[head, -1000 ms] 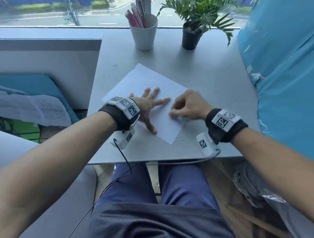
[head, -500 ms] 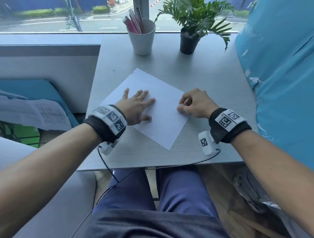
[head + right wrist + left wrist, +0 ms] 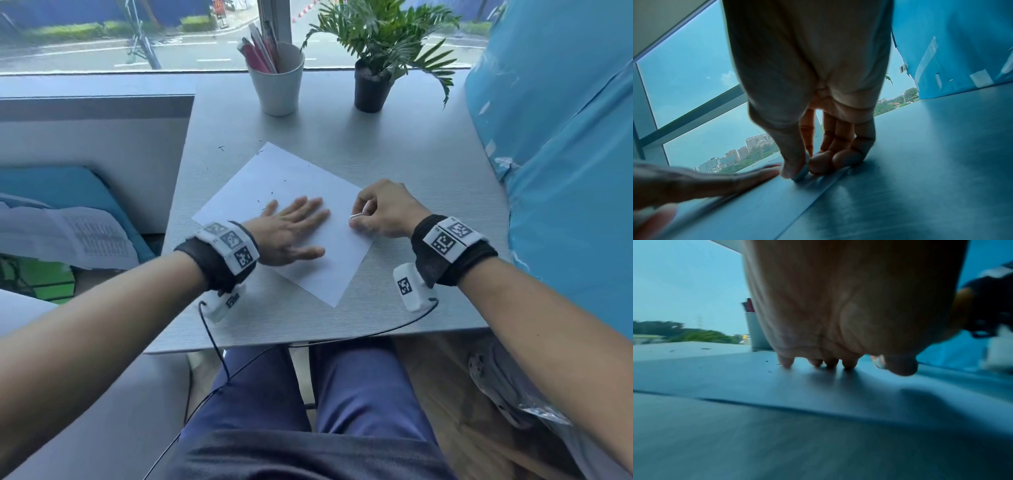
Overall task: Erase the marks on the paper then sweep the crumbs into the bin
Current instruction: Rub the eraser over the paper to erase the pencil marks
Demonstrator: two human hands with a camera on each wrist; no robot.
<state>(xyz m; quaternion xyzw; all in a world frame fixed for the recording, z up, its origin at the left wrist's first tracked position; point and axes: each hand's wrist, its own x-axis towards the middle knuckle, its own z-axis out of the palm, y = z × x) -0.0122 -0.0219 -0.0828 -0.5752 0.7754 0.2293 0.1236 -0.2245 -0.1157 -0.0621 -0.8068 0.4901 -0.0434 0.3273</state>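
A white sheet of paper [image 3: 294, 192] lies turned at an angle on the grey table [image 3: 411, 161]. My left hand [image 3: 294, 226] lies flat on the paper with straight fingers [image 3: 786, 361], pressing it down. My right hand [image 3: 373, 212] sits at the paper's right edge and pinches a small white eraser [image 3: 354, 216] between thumb and fingers [image 3: 797, 168], its tip on the sheet. Small dark eraser crumbs [image 3: 272, 192] are scattered on the paper's far part and on the table beyond its left corner [image 3: 221, 148]. No bin is in view.
A white cup of pens [image 3: 275, 80] and a potted plant [image 3: 371, 87] stand at the table's far edge by the window. A blue covered surface [image 3: 565, 137] rises along the right side. Printed papers [image 3: 78, 236] lie left of the table.
My left hand slid from the paper's near left part toward its middle, closer to the right hand. My right hand shifted slightly outward to the paper's right edge, the eraser now visible.
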